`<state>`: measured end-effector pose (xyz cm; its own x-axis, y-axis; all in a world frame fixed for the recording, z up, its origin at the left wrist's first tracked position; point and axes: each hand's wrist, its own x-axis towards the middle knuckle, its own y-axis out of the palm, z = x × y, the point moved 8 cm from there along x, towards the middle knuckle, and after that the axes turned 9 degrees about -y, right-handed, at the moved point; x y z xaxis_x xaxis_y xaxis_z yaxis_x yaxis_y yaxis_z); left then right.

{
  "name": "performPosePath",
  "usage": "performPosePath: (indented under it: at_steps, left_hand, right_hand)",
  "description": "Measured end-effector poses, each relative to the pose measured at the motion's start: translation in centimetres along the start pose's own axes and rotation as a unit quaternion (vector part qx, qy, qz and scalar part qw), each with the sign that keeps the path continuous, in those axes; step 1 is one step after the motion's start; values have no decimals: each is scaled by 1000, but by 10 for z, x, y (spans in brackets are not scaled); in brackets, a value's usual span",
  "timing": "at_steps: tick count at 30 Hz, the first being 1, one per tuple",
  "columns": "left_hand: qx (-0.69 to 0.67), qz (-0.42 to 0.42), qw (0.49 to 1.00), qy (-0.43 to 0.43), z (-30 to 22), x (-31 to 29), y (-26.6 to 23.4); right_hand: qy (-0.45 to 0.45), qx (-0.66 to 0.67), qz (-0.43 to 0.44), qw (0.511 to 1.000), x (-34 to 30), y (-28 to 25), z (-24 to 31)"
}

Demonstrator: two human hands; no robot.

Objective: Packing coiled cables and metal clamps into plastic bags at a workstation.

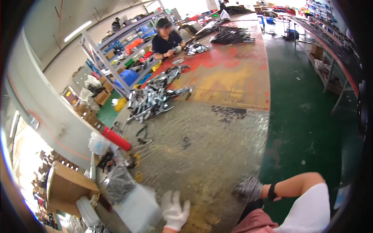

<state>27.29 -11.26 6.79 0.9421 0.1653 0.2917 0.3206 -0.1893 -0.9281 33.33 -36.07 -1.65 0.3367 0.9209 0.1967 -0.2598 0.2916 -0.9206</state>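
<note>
My left hand [175,211], in a white glove, is over the near edge of the table [210,155] with its fingers spread. It holds nothing and is beside a pale, whitish block-like package [138,207]. My right hand [248,189], in a grey glove with a black band at the wrist, is at the table's near right edge. Its fingers look curled in; whatever may be inside them is hidden. Farther up the table, away from both hands, lies a heap of shiny metal parts [147,101]. Dark-handled pliers [142,132] lie just this side of it.
A person [167,39] in a cap and dark shirt stands at the table's far left, handling something small. Bundles of dark strips [233,35] lie beyond. A red cylinder [115,138] and an open cardboard box [70,186] are at left; shelving [128,58] stands behind.
</note>
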Motion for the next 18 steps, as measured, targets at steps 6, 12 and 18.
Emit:
performPosePath:
  at_steps: [6, 12, 18]
  left_hand:
    - [-50, 49, 997, -23, -177, 120, 120]
    - [91, 49, 994, -45, -228, 164, 152]
    - [102, 14, 992, -77, -251, 164, 146]
  right_hand:
    - [-22, 107, 58, 992, 6, 11, 8]
    - [-5, 254, 107, 961, -48, -56, -13]
    - [444, 261, 9, 857, -279, -127, -192]
